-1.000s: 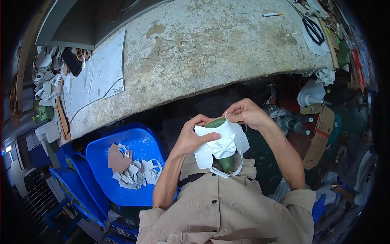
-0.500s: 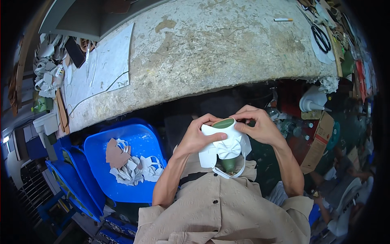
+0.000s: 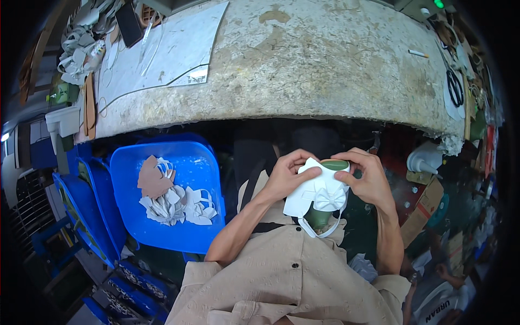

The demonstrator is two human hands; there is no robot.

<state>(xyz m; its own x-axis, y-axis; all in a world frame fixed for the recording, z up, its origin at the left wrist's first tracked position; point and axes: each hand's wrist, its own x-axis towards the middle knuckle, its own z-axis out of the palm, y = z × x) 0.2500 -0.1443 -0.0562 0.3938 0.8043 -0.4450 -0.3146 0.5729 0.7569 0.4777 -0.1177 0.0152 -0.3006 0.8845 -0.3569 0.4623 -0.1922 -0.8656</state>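
Over my lap I hold a white shoe upper [image 3: 299, 197] with a bow and a thin strap, draped on a green shoe last [image 3: 318, 219]. My left hand [image 3: 291, 176] grips the upper's edge, thumb on the white face and fingers behind. On the other side my right hand [image 3: 365, 176] pinches the rim beside the last's exposed green end, fingers curled over it. The strap hangs in a loop below the bow. What the fingertips do behind the upper is hidden.
A blue plastic chair [image 3: 208, 246] at left holds a pile of white upper pieces [image 3: 168, 207] and brown pieces [image 3: 155, 180]. Ahead runs a worn workbench [image 3: 303, 81] with black scissors [image 3: 454, 89] and a cigarette [image 3: 418, 53]. A cardboard box [image 3: 422, 211] and another person [image 3: 441, 295] are at right.
The view has shifted, so the bench and chair sit differently in it. Both hands still hold the upper on the last, which now shows tilted slightly differently.
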